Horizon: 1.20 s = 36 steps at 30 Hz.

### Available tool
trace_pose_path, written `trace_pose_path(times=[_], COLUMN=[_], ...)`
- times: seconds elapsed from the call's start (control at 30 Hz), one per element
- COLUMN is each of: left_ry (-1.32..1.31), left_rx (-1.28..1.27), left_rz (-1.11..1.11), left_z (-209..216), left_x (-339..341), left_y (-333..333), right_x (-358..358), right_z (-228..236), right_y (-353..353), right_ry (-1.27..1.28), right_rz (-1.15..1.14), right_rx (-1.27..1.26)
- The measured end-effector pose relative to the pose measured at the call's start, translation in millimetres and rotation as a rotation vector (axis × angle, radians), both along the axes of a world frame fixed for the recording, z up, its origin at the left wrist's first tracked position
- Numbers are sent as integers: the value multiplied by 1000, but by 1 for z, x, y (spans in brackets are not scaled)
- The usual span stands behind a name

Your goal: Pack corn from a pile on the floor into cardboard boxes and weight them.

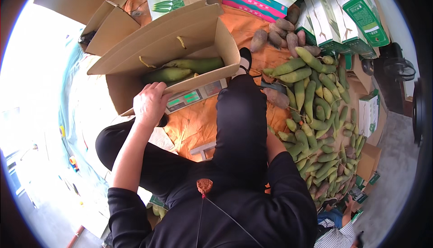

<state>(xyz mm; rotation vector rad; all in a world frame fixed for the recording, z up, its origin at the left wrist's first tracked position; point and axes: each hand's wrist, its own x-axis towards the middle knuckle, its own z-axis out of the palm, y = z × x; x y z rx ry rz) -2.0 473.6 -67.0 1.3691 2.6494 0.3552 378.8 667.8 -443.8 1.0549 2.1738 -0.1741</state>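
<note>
My left hand (151,103) grips the near rim of an open cardboard box (122,61), fingers curled over the edge. Long green radishes (168,74) lie inside it, and yellow cord handles (181,42) hang from its far wall. Beneath the box is a digital scale (208,90) with lit green displays. On my right side only the forearm (273,145) shows; my right hand is hidden by my right leg. Nearest to that arm is a large pile of green radishes (311,97).
Reddish-brown tubers (260,39) lie beyond my right foot, on an orange sheet (185,133). Printed cartons (322,18) line the far right. More cardboard boxes (108,27) stand at far left. Another person (336,230) is at lower right, one hand near the pile.
</note>
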Motion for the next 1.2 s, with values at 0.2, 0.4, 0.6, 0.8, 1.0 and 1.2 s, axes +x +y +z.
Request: trace_pose_path(times=[0.2, 0.4, 0.6, 0.8, 1.0, 1.2], left_ry=[7, 7, 21, 20, 13, -7], left_rx=[-14, 21, -11, 10, 26, -31], left_rz=[44, 20, 30, 20, 15, -4], left_z=[-1, 0, -1, 0, 0, -6], left_x=[-7, -6, -7, -5, -4, -7], left_y=[-16, -12, -18, -16, -18, -15], right_x=[-8, 11, -60, -129, -228, -287], right_z=[121, 225, 374, 494, 475, 411], right_y=[47, 78, 87, 72, 33, 18], right_ry=[483, 810, 1675, 2060, 1838, 1522], right_rz=[64, -588, -594, -378, -415, -540], right_rx=[-4, 59, -2, -293, -757, -675])
